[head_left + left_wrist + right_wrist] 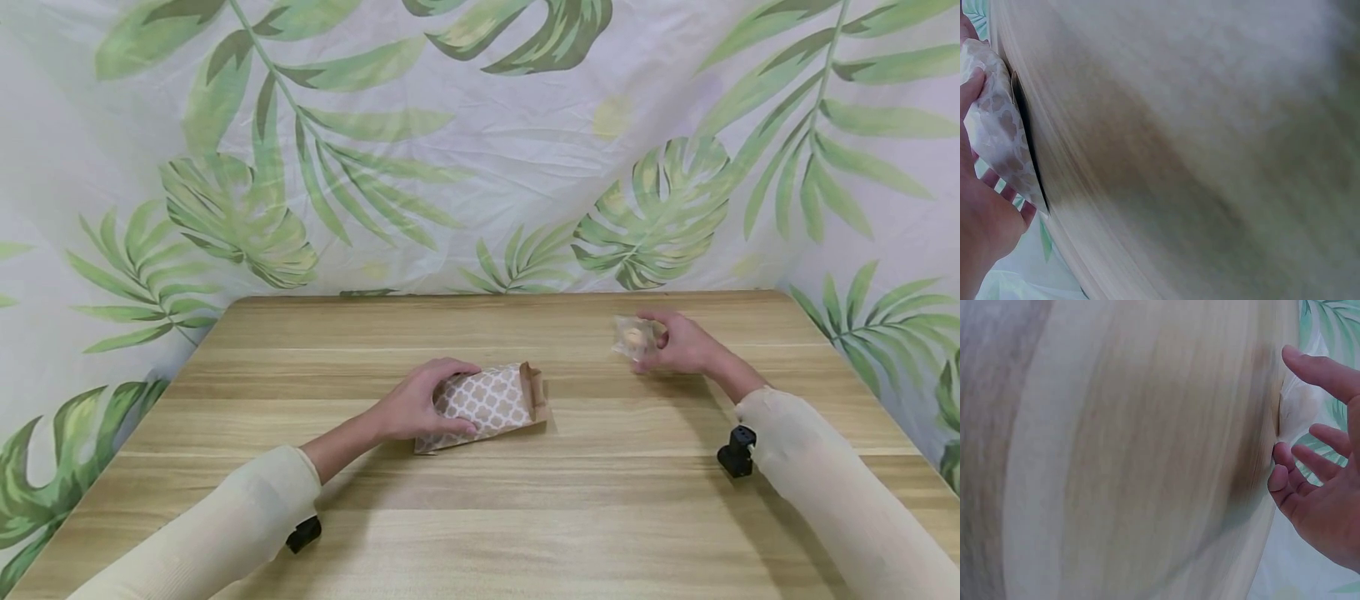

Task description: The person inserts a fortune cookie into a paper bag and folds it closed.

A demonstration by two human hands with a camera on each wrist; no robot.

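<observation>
My left hand holds a small brown paper bag with a white lattice print, which lies on its side on the table. The thumb is along the near side and the fingers curve over the far side; the bag's open mouth faces right. In the left wrist view the printed bag shows beside the palm. Toward the back right, my right hand is spread around a small clear packet with a round beige piece inside. In the right wrist view the packet sits between widely parted digits.
The wood-grain table reaches back to a white cloth printed with green leaves. Black wrist devices hang under both cream sleeves, one at the left cuff and one at the right.
</observation>
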